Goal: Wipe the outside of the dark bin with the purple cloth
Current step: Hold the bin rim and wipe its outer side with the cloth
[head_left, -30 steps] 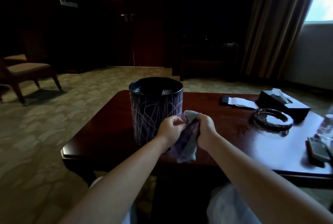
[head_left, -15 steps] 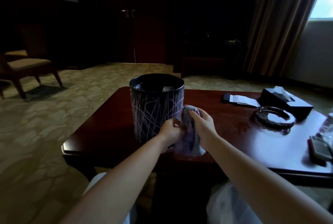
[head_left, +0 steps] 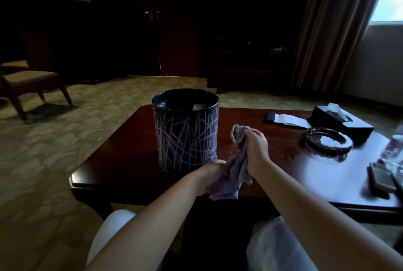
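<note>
Wiping not yet begun, by the look of it. Purple cloth [head_left: 236, 168] is stretched between both hands, clear of the dark bin [head_left: 186, 133]; no part of it lies on the bin wall.

Right hand [head_left: 256, 147]: fingers clamped on the cloth's upper corner, which bunches above the knuckles. Left hand [head_left: 214, 172]: fingers closed round the cloth lower down, with the tail hanging past the near edge of the worktop [head_left: 122, 159].

Bin stands upright on the worktop, just left of and beyond the right fingers, just beyond the left ones. Left hand is close to its base; contact cannot be told.

Left to do: the whole outside of the bin, as far as can be judged.

Against half a second ago: hands have drawn apart. The right has gone up and rightward, off the bin's side; the left has dropped toward the worktop edge. Cloth, then bunched between them, is now pulled out long. Bin unmoved.
</note>
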